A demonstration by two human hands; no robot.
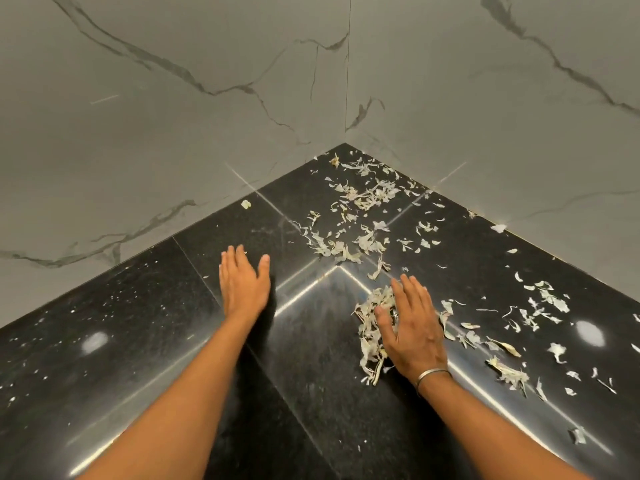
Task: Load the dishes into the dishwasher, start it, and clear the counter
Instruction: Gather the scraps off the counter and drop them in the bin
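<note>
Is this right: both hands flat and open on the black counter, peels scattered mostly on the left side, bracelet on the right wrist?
Not quite. The head view shows the peels scattered mostly on the right side, some bunched against the right hand. The rest holds: left hand open on the black counter, bracelet on the right wrist.

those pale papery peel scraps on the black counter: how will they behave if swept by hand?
The pale, thin, curled peel scraps look very light and floppy, so they likely slide easily across the glossy black stone counter. The right hand rests on a bunched pile, suggesting they gather readily. Small flecks are scattered widely and may stay behind.
</note>
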